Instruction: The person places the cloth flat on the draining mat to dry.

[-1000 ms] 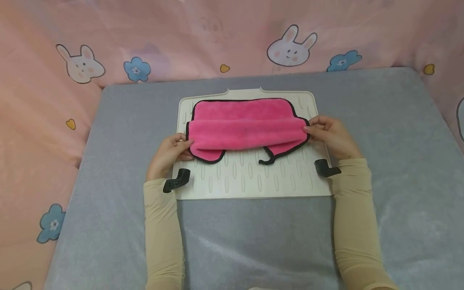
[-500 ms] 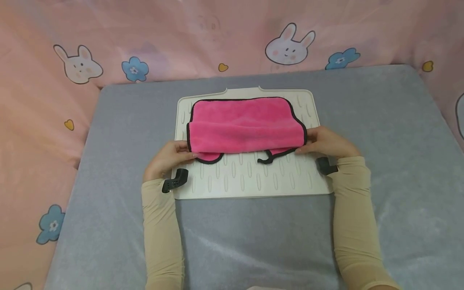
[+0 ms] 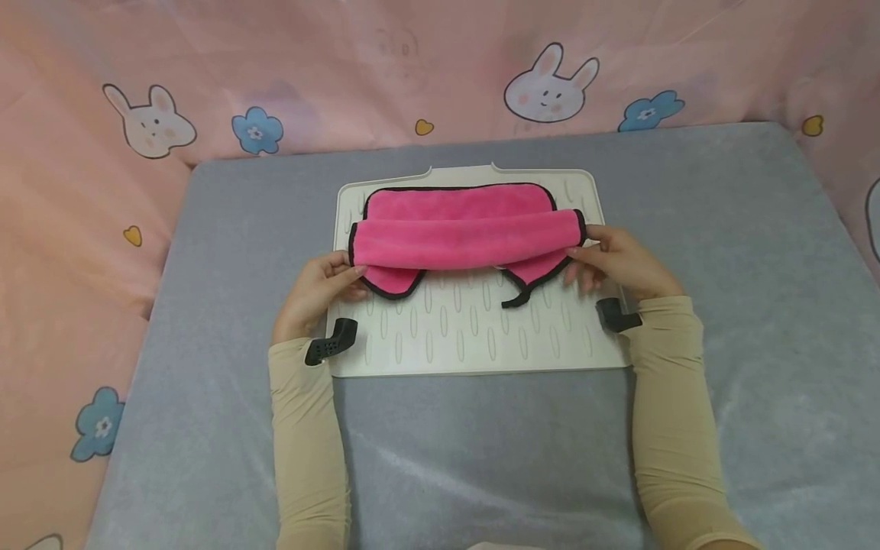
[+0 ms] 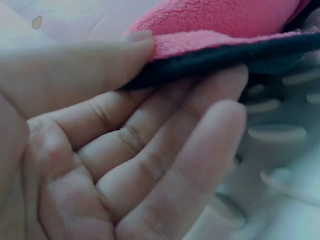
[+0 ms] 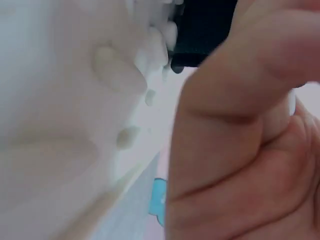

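Spanning the far part of the ridged white board (image 3: 474, 336) on the grey counter (image 3: 509, 451), the folded pink cloth (image 3: 467, 243) looks light, plush and floppy, unlikely to slip or break. Its side edges seem the best hold, one at each end to keep the fold taut. The left hand (image 3: 315, 296) pinches the left edge, thumb above, lower fingers loosely extended; the right hand (image 3: 624, 266) pinches the right end, remaining fingers spread below.
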A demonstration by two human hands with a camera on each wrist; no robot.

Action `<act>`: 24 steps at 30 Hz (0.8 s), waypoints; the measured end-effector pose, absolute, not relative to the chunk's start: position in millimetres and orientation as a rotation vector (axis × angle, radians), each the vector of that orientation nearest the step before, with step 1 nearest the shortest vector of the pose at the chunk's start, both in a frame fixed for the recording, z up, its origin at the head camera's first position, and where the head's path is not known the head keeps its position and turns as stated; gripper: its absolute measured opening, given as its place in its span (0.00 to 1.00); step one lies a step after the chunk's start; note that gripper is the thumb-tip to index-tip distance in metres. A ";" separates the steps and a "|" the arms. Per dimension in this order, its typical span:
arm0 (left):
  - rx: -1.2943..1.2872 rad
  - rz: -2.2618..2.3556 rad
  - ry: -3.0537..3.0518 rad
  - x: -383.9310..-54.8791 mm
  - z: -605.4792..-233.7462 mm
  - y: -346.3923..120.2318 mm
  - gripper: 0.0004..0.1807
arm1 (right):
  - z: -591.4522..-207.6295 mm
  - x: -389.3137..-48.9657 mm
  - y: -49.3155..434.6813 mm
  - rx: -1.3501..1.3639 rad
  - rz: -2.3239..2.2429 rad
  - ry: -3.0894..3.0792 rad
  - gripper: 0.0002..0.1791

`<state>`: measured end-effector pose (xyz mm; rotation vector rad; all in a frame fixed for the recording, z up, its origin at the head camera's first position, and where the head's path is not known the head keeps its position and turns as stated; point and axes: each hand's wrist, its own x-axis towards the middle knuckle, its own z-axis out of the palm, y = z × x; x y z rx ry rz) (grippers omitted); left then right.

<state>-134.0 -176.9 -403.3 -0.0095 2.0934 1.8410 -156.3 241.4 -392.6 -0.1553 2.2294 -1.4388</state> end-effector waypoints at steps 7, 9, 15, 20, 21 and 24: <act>0.087 1.677 2.068 -132.9 -404.5 -176.7 0.23 | -392.3 -157.2 235.9 -0.138 -1.285 2.151 0.19; 0.100 1.651 2.082 -133.0 -404.8 -175.6 0.24 | -393.5 -157.2 235.7 -0.129 -1.285 2.154 0.18; 0.005 1.730 2.087 -133.6 -407.8 -173.5 0.17 | -397.6 -158.6 239.0 -0.161 -1.355 2.223 0.15; -0.017 1.846 2.083 -134.6 -408.0 -173.6 0.15 | -397.4 -157.1 239.2 -0.144 -1.478 2.277 0.14; -0.015 1.868 2.078 -134.8 -407.7 -173.9 0.15 | -396.4 -156.3 238.9 -0.139 -1.505 2.272 0.14; -0.015 1.916 2.067 -134.9 -406.2 -175.3 0.13 | -391.6 -153.9 237.7 -0.156 -1.575 2.242 0.12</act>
